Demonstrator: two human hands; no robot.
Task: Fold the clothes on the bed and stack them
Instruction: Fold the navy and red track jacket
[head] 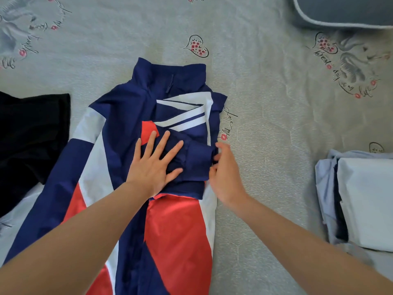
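1. A blue, white and red jacket (127, 188) lies flat on the bed (265, 103), in the middle, with its collar pointing away from the person
2. One sleeve (191, 154) is folded across the chest of the jacket, and its blue cuff sits near the jacket's right edge
3. The left hand (153, 165) lies flat on the folded sleeve, with fingers straight and spread wide. Its grip is open and it presses the cloth down
4. The right hand (225, 173) is at the right edge of the jacket, at the end of the cuff. Its fingers are bent and the fingertips touch the cuff, but I cannot tell if the grip has really closed on the cloth
5. The other sleeve of the jacket is not folded. It stretches out to the left and down toward the bottom left corner
6. A black piece of clothing (32, 135) lies on the bed just to the left of the jacket, and the jacket's loose sleeve runs just beside it
7. A stack of folded clothes (361, 199) sits at the right edge of the bed, well apart from the jacket. The top one is pale and a dark one shows between the layers
8. A grey pillow (344, 11) with a white edge is in the top right corner
9. The bed sheet is grey with little hearts, red lips and curly writing on it
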